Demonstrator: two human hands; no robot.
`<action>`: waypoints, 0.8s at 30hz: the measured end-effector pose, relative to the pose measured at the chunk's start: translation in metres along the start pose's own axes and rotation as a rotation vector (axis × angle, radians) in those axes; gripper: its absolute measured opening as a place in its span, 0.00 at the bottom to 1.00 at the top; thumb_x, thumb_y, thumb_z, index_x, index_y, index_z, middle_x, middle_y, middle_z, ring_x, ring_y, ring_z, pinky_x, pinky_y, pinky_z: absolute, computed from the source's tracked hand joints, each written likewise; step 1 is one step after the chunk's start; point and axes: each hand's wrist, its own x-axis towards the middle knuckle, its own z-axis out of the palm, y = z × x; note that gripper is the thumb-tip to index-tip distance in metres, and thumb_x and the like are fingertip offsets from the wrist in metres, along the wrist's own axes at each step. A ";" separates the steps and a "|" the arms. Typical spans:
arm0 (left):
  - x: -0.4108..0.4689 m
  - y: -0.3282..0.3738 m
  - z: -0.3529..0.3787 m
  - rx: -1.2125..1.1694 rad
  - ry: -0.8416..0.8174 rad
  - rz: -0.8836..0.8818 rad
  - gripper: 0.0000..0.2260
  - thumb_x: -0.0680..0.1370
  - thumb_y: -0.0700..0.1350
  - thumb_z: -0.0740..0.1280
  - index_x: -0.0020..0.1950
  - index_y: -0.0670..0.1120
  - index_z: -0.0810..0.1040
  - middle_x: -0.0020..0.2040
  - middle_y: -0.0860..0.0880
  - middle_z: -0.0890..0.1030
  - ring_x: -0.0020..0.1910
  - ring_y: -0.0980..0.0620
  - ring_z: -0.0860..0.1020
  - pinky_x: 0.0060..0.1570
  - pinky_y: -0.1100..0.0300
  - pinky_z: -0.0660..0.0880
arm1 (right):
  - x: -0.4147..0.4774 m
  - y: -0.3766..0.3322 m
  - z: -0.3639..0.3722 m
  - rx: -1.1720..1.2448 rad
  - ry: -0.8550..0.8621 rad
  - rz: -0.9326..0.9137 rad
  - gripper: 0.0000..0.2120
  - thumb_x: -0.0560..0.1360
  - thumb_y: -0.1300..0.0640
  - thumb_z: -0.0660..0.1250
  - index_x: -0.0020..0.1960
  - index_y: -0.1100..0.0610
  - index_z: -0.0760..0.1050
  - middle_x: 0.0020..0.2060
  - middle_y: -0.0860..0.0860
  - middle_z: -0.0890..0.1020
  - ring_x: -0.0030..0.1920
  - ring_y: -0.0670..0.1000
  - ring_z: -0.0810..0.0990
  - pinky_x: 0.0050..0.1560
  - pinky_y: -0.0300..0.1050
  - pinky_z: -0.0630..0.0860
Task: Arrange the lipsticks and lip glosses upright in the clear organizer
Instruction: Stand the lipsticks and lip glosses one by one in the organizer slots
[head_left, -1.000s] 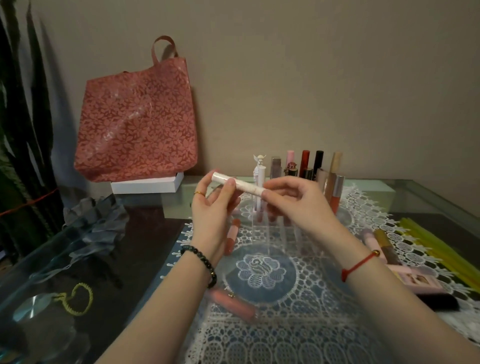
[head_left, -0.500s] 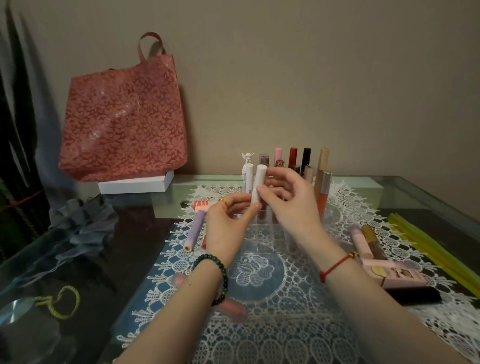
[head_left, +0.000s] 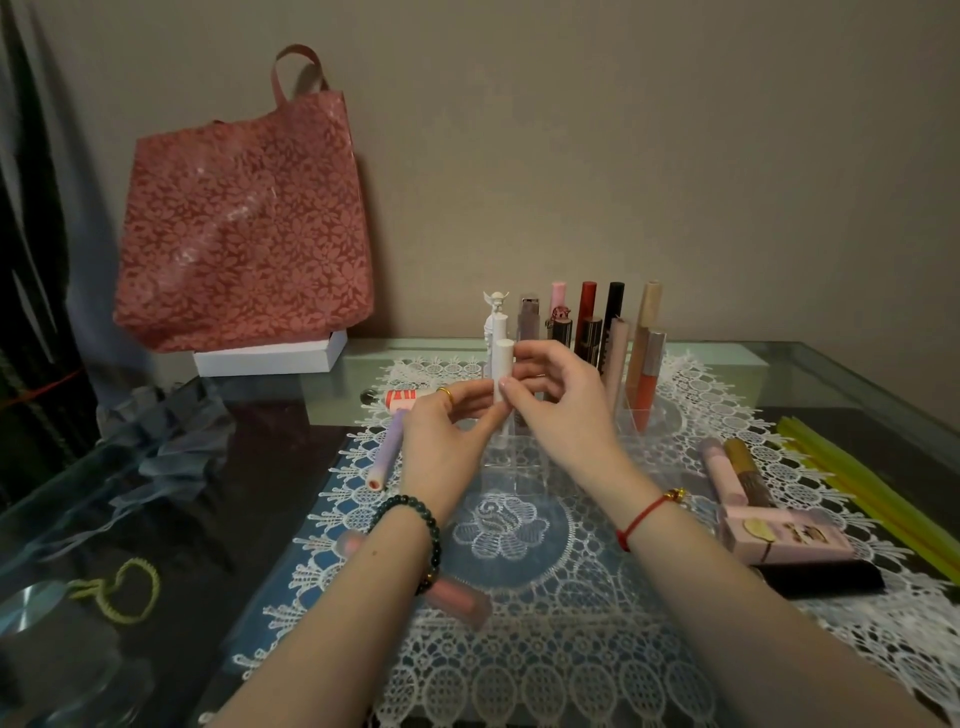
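left hand, right hand; fingers curled, pinching

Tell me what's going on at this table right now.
A person is sorting lip products. Their left grip and right grip together pinch a white tube upright, its lower end apparently inside the clear organizer on the lace mat. Other tubes stand upright in the back rows; a purple tube and pink tubes lie loose outside it.

You're in a home, prob. a bedroom or living rm: glass worktop w/ white lace runner, personal lipsticks, red floral tote bag vs. plain beige wall.
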 end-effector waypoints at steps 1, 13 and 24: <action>0.001 -0.002 0.000 0.008 -0.001 -0.004 0.08 0.71 0.43 0.71 0.48 0.51 0.80 0.42 0.56 0.83 0.44 0.60 0.80 0.48 0.66 0.76 | 0.000 0.001 0.000 0.006 -0.004 0.005 0.13 0.71 0.65 0.68 0.53 0.55 0.74 0.41 0.48 0.79 0.42 0.42 0.78 0.41 0.30 0.76; 0.004 -0.010 0.001 0.110 -0.002 -0.036 0.10 0.70 0.44 0.71 0.51 0.46 0.81 0.45 0.52 0.83 0.47 0.57 0.80 0.52 0.54 0.77 | -0.004 0.008 0.001 -0.005 -0.010 0.018 0.12 0.71 0.65 0.68 0.50 0.53 0.73 0.41 0.47 0.79 0.41 0.41 0.78 0.40 0.29 0.76; 0.003 -0.012 0.000 0.121 -0.010 -0.051 0.11 0.70 0.45 0.71 0.51 0.46 0.81 0.45 0.52 0.83 0.47 0.56 0.80 0.52 0.52 0.77 | -0.005 0.007 0.001 -0.036 -0.015 0.021 0.12 0.70 0.64 0.68 0.50 0.51 0.73 0.41 0.45 0.79 0.42 0.41 0.78 0.42 0.29 0.76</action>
